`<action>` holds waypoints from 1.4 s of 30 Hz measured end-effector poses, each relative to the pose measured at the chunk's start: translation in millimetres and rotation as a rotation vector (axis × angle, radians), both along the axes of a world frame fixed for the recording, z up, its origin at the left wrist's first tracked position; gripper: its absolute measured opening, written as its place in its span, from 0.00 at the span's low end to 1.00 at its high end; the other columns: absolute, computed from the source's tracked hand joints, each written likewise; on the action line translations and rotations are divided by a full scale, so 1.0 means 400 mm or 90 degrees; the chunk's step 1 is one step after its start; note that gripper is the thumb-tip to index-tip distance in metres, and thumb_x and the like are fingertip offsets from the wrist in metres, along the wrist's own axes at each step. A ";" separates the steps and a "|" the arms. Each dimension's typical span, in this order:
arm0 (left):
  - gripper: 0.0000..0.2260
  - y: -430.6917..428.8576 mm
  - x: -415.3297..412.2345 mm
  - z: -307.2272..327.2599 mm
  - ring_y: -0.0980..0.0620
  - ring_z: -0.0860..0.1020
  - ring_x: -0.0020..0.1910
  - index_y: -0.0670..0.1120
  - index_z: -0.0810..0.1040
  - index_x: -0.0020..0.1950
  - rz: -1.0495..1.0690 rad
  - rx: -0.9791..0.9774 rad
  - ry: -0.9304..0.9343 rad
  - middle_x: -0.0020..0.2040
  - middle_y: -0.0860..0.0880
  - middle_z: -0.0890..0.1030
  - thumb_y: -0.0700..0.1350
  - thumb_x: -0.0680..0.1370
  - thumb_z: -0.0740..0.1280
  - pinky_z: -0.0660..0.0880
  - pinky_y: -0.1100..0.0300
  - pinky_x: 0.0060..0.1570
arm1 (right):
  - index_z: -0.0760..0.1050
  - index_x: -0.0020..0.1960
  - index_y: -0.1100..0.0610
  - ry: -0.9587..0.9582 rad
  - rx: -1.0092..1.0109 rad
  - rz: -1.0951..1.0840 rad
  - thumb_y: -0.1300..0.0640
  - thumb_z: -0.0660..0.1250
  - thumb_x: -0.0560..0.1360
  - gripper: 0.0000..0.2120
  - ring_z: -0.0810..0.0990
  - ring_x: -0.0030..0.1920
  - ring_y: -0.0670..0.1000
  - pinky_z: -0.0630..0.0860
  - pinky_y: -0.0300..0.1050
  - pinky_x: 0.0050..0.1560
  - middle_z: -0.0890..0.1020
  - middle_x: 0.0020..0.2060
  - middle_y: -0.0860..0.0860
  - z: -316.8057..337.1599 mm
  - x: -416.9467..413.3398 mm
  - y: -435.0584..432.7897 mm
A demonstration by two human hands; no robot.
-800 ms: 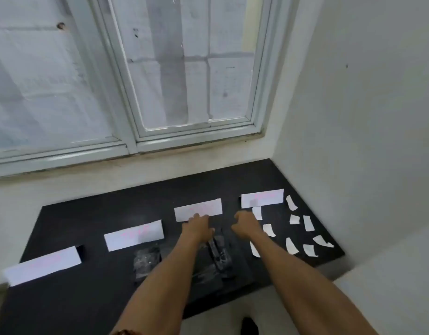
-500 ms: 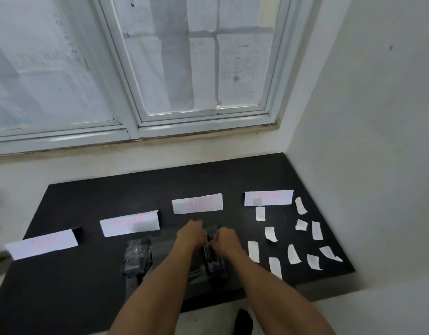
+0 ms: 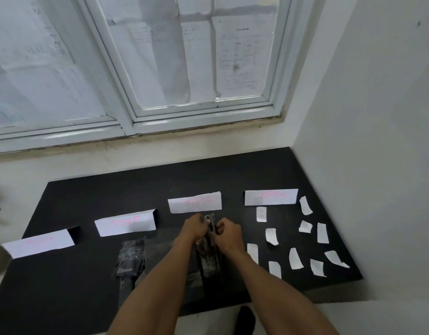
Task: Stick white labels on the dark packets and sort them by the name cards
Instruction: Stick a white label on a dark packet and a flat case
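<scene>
Head view showed your left hand (image 3: pixel 194 228) and right hand (image 3: pixel 226 234) both pinching a dark packet (image 3: pixel 210 258) just near a name card (image 3: pixel 195 202); labelling it probably called for a white label (image 3: pixel 271 236) from the right.

A black table (image 3: pixel 87 298) stands in a corner beneath a white-framed window (image 3: pixel 126 117), printed sheets (image 3: pixel 237 61) covering its panes; a dark shape (image 3: pixel 245 320) by its near edge may be a shoe.

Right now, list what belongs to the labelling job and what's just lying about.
Job: left hand and right hand gripping the held packet, spare packet, name cards, white labels.
Lying about: window, papers on its glass.
</scene>
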State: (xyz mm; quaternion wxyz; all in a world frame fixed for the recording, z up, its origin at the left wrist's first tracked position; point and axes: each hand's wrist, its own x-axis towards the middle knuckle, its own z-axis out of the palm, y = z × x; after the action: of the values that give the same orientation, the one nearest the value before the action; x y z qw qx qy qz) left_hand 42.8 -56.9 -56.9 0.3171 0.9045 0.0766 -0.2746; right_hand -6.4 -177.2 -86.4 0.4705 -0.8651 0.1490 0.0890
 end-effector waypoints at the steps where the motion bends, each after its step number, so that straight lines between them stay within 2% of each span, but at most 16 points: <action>1: 0.14 -0.014 0.005 0.000 0.42 0.76 0.59 0.41 0.76 0.59 0.016 -0.027 -0.004 0.60 0.41 0.78 0.49 0.79 0.62 0.71 0.56 0.54 | 0.73 0.37 0.52 -0.008 0.009 0.005 0.56 0.73 0.68 0.09 0.74 0.29 0.40 0.69 0.32 0.28 0.77 0.29 0.46 0.003 0.006 -0.009; 4: 0.08 -0.109 0.028 -0.011 0.40 0.79 0.53 0.42 0.77 0.51 0.050 -0.101 -0.019 0.52 0.39 0.80 0.46 0.76 0.67 0.77 0.51 0.53 | 0.73 0.36 0.53 -0.029 0.015 -0.029 0.56 0.73 0.68 0.09 0.75 0.29 0.41 0.72 0.35 0.30 0.78 0.28 0.46 -0.005 0.021 -0.085; 7: 0.09 -0.185 0.042 -0.019 0.45 0.78 0.48 0.42 0.78 0.53 0.094 -0.155 -0.032 0.52 0.41 0.81 0.43 0.75 0.70 0.75 0.57 0.49 | 0.77 0.41 0.57 -0.014 0.034 -0.049 0.54 0.75 0.67 0.09 0.81 0.36 0.47 0.80 0.47 0.40 0.82 0.35 0.49 -0.021 0.019 -0.158; 10: 0.10 -0.243 0.059 -0.034 0.47 0.78 0.48 0.43 0.78 0.54 0.118 -0.184 -0.034 0.51 0.43 0.81 0.43 0.74 0.71 0.76 0.57 0.48 | 0.79 0.48 0.56 -0.013 0.035 -0.058 0.48 0.78 0.64 0.18 0.82 0.42 0.48 0.81 0.43 0.45 0.83 0.40 0.49 -0.034 -0.003 -0.232; 13: 0.07 -0.277 0.070 -0.043 0.43 0.80 0.51 0.44 0.76 0.51 0.131 -0.213 0.007 0.50 0.42 0.80 0.42 0.75 0.70 0.79 0.47 0.56 | 0.78 0.51 0.54 0.003 0.018 -0.094 0.41 0.76 0.64 0.23 0.80 0.43 0.45 0.78 0.37 0.42 0.81 0.41 0.45 -0.043 -0.039 -0.298; 16: 0.06 -0.297 0.076 -0.051 0.42 0.80 0.52 0.44 0.75 0.50 0.159 -0.245 0.039 0.49 0.41 0.79 0.40 0.76 0.69 0.78 0.45 0.57 | 0.76 0.47 0.54 0.032 -0.055 -0.196 0.46 0.73 0.70 0.13 0.80 0.44 0.49 0.74 0.38 0.40 0.79 0.41 0.47 -0.059 -0.064 -0.351; 18: 0.06 -0.302 0.078 -0.056 0.42 0.80 0.53 0.43 0.74 0.52 0.175 -0.258 0.053 0.50 0.41 0.78 0.39 0.76 0.69 0.78 0.44 0.57 | 0.75 0.49 0.57 0.096 -0.108 -0.296 0.53 0.69 0.74 0.09 0.80 0.49 0.54 0.77 0.44 0.45 0.81 0.46 0.53 -0.072 -0.066 -0.375; 20: 0.07 -0.301 0.080 -0.057 0.42 0.80 0.52 0.42 0.75 0.54 0.183 -0.261 0.063 0.51 0.41 0.79 0.39 0.77 0.68 0.78 0.45 0.57 | 0.74 0.57 0.61 0.209 -0.111 -0.359 0.56 0.68 0.75 0.13 0.79 0.55 0.57 0.76 0.47 0.51 0.80 0.54 0.58 -0.082 -0.060 -0.386; 22: 0.07 -0.297 0.082 -0.057 0.44 0.80 0.49 0.43 0.74 0.55 0.190 -0.271 0.078 0.50 0.42 0.79 0.39 0.77 0.67 0.80 0.48 0.52 | 0.72 0.61 0.63 0.290 -0.077 -0.382 0.58 0.69 0.75 0.18 0.78 0.58 0.59 0.76 0.48 0.53 0.78 0.58 0.60 -0.087 -0.052 -0.388; 25: 0.08 -0.292 0.089 -0.050 0.46 0.79 0.48 0.44 0.74 0.56 0.194 -0.292 0.109 0.49 0.42 0.78 0.38 0.78 0.66 0.79 0.52 0.46 | 0.72 0.63 0.64 0.322 -0.052 -0.387 0.61 0.69 0.74 0.18 0.78 0.60 0.59 0.76 0.48 0.56 0.78 0.60 0.61 -0.094 -0.037 -0.381; 28: 0.07 -0.285 0.097 -0.042 0.42 0.79 0.53 0.44 0.73 0.56 0.188 -0.292 0.120 0.51 0.41 0.77 0.38 0.78 0.66 0.79 0.49 0.51 | 0.73 0.63 0.64 0.328 -0.046 -0.399 0.63 0.68 0.74 0.18 0.78 0.60 0.59 0.78 0.49 0.57 0.78 0.60 0.61 -0.093 -0.024 -0.371; 32: 0.09 -0.271 0.107 -0.036 0.44 0.78 0.51 0.43 0.74 0.58 0.192 -0.308 0.137 0.50 0.42 0.77 0.37 0.78 0.64 0.78 0.47 0.53 | 0.73 0.62 0.64 0.311 -0.025 -0.439 0.63 0.68 0.75 0.17 0.79 0.59 0.60 0.78 0.49 0.55 0.79 0.59 0.61 -0.081 -0.014 -0.364; 36: 0.11 -0.260 0.119 -0.027 0.44 0.77 0.50 0.43 0.74 0.59 0.214 -0.340 0.137 0.52 0.41 0.77 0.35 0.78 0.61 0.78 0.46 0.55 | 0.72 0.60 0.61 0.229 0.012 -0.478 0.63 0.68 0.74 0.15 0.79 0.56 0.59 0.77 0.49 0.52 0.79 0.56 0.59 -0.045 0.006 -0.354; 39: 0.15 -0.250 0.124 -0.001 0.45 0.77 0.51 0.46 0.74 0.63 0.239 -0.384 0.125 0.55 0.41 0.76 0.34 0.78 0.60 0.79 0.48 0.49 | 0.72 0.58 0.56 0.153 0.074 -0.522 0.62 0.67 0.72 0.15 0.79 0.50 0.57 0.78 0.51 0.51 0.80 0.52 0.57 0.003 0.037 -0.337; 42: 0.17 -0.225 0.128 0.028 0.43 0.77 0.56 0.49 0.75 0.62 0.268 -0.439 0.115 0.59 0.40 0.76 0.34 0.78 0.60 0.80 0.50 0.44 | 0.75 0.53 0.54 0.020 0.146 -0.493 0.61 0.70 0.69 0.13 0.80 0.44 0.54 0.76 0.43 0.43 0.83 0.47 0.54 0.063 0.078 -0.301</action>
State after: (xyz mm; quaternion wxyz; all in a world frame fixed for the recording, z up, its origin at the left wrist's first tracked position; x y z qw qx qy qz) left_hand 93.8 -146.9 -45.7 0.6425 0.6824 0.1908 -0.2915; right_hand 25.0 -297.7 -61.4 0.5606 -0.6855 0.4598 -0.0657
